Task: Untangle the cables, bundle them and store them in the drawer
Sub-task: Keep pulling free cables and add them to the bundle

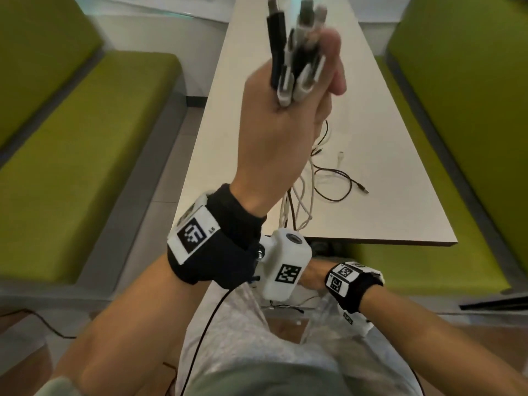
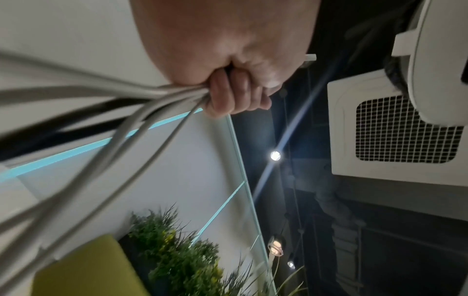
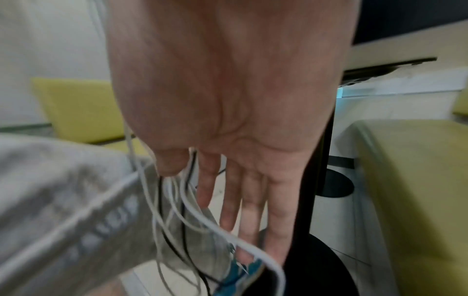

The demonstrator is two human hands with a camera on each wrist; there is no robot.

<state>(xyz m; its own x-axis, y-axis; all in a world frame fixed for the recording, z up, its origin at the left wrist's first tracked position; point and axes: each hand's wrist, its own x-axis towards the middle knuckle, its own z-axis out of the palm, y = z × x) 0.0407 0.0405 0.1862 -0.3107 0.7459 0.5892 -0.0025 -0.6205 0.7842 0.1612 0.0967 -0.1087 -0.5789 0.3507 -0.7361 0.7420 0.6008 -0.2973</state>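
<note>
My left hand [image 1: 285,118] is raised above the white table [image 1: 257,144] and grips a bunch of black and white cables [image 1: 294,61] just below their plugs, which stick up out of the fist. The left wrist view shows its curled fingers [image 2: 233,96] round the cables [image 2: 113,104]. The strands hang down onto the table and over its near edge. My right hand [image 1: 313,277] is low, under that edge and mostly hidden. The right wrist view has the right hand [image 3: 228,160] with straight fingers pointing down. The hanging cables [image 3: 174,202] run between its thumb and index finger.
A black plug [image 1: 363,190] and a white plug [image 1: 340,155] lie loose on the table. Green benches [image 1: 71,172] [image 1: 471,132] flank it. The table's black pedestal [image 3: 316,180] stands right behind my right hand. My grey-clad legs [image 1: 257,352] are below. No drawer is in view.
</note>
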